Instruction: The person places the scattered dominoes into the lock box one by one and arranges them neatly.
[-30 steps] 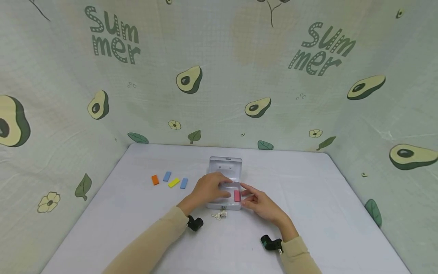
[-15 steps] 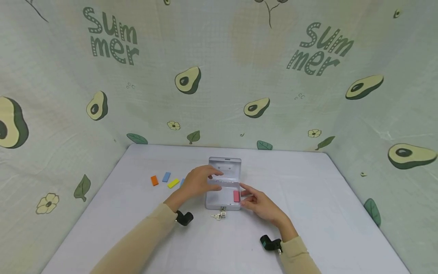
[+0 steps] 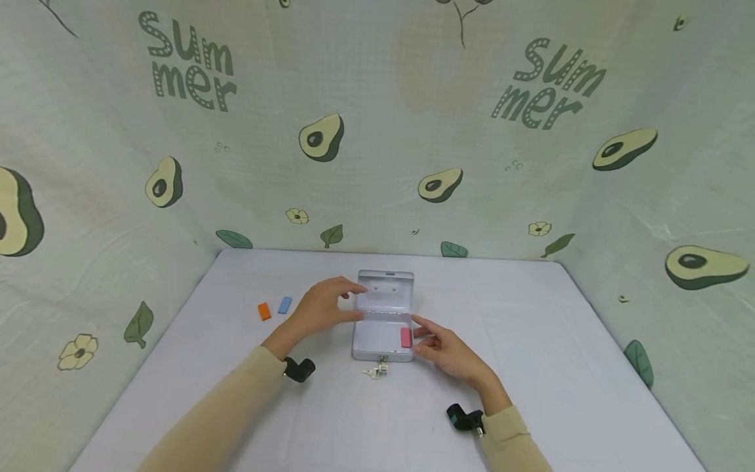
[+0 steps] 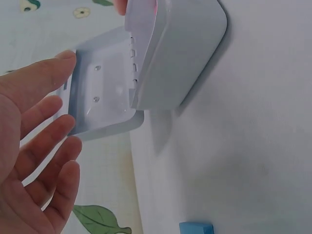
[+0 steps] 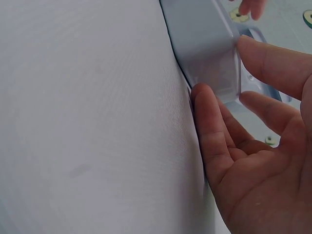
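Observation:
A pale grey metal cash box [image 3: 377, 341] stands with its lid [image 3: 386, 292] raised against the back. Inside, by the right wall, lies a pink block [image 3: 406, 337]. My left hand [image 3: 321, 305] hovers at the box's left side, thumb and fingers spread apart with nothing between them; in the left wrist view its fingertips overlap the lid's edge. My right hand [image 3: 445, 351] rests against the box's right side. In the right wrist view, the thumb and a fingertip of that hand [image 5: 263, 161] touch the rim, another fingertip low at the wall.
Keys [image 3: 373, 372] hang at the lock on the box's front. Left of the box lie an orange block [image 3: 264, 311] and a blue block [image 3: 285, 305] on the white table [image 3: 531, 328]. A patterned cloth [image 3: 377, 131] rises behind and at both sides.
My left hand has moved left from over the box to beside it, now covering the yellow block and the second blue one. The right hand stays at the box's side.

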A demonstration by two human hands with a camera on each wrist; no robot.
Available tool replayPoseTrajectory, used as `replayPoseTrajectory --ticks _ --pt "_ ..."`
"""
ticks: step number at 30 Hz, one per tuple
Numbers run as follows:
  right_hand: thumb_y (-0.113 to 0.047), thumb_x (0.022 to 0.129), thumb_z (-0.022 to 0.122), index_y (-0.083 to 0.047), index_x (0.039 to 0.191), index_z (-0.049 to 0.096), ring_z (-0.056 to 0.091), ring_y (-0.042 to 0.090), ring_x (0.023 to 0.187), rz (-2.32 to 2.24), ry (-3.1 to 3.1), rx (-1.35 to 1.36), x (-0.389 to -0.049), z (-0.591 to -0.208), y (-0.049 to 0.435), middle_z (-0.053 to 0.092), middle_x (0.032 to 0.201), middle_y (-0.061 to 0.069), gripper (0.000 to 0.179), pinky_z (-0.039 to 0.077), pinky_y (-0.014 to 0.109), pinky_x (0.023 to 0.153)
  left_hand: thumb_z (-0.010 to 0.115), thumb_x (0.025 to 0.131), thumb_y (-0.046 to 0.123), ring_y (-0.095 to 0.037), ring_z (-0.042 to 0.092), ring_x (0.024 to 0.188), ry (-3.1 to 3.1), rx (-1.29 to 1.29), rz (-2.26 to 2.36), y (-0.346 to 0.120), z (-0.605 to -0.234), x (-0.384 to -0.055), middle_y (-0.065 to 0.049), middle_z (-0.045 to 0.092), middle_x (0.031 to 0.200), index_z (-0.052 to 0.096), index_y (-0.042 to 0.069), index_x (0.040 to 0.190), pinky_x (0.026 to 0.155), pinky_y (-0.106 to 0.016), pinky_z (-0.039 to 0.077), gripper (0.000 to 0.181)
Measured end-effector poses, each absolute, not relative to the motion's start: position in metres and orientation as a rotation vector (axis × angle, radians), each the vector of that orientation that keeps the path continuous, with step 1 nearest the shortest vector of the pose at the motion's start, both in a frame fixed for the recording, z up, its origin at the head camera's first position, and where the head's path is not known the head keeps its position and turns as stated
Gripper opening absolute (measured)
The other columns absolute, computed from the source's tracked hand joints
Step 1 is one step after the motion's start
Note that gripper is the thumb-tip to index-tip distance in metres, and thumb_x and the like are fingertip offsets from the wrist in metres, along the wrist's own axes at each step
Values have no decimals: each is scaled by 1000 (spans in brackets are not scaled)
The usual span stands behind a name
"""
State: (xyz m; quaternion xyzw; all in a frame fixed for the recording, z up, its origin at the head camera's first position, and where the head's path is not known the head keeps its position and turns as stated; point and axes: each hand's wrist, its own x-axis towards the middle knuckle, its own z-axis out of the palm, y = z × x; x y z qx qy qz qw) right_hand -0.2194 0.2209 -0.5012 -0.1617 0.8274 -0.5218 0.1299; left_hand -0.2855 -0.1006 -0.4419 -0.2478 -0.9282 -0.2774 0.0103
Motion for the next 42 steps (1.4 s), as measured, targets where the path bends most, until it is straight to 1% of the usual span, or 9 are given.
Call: replayPoseTrajectory --ticks 2,5,9,17,22,27,30,37,42 --pt "-19 103 71 -11 164 41 65 26 117 -1511 2407 -472 -219 -501 221 59 145 18 68 52 23 91 88 87 44 -29 66 115 -2905 -772 -866 -105 -441 -286 -1 70 133 71 26 139 87 -40 54 57" --pt "-19 104 71 -10 164 40 65 26 118 -1511 2402 -483 -219 -500 220 59 145 18 68 51 22 92 88 88 40 -31 66 116 -2889 -795 -888 -112 -439 -286 -4 70 134 71 23 139 89 -44 55 57" --pt "-19 104 71 -9 164 39 65 27 119 -1518 2394 -491 -220 -499 220 59 145 19 69 51 21 94 88 88 36 -32 67 117 -2861 -818 -866 -122 -440 -290 -2 71 132 71 23 139 89 -45 56 56" --pt "-18 104 70 -9 164 40 65 26 118 -1507 2403 -488 -220 -499 219 60 144 19 68 51 21 93 88 88 37 -30 66 121 -2900 -785 -866 -141 -444 -297 1 68 136 69 26 141 93 -48 55 57" --pt "-18 104 70 -8 164 40 65 26 118 -1502 2406 -483 -220 -498 219 60 144 19 68 51 21 93 88 88 34 -33 65 123 -2910 -805 -899 -153 -447 -299 -5 68 138 68 23 142 93 -50 54 59" --pt "-18 104 70 -9 164 40 65 27 119 -1510 2401 -479 -220 -499 219 59 145 19 68 52 21 93 89 87 34 -32 64 123 -2943 -810 -850 -165 -452 -303 -6 68 138 67 23 144 94 -50 55 62" --pt "-18 104 70 -9 164 40 65 27 119 -1516 2400 -482 -219 -500 220 60 144 19 68 52 20 94 89 87 34 -32 64 123 -2967 -803 -847 -171 -454 -306 -8 68 138 67 21 144 95 -52 55 62" --pt "-20 104 71 -11 164 40 64 27 119 -1523 2395 -476 -218 -501 221 59 146 18 68 52 21 93 89 87 36 -28 64 123 -3008 -771 -824 -184 -465 -312 -4 68 136 68 23 143 96 -52 54 61" --pt "-21 104 71 -11 164 40 64 26 119 -1529 2394 -472 -217 -501 221 59 146 18 68 52 21 93 89 86 36 -28 64 122 -3025 -759 -823 -190 -471 -316 -4 69 132 70 21 141 97 -53 54 60"
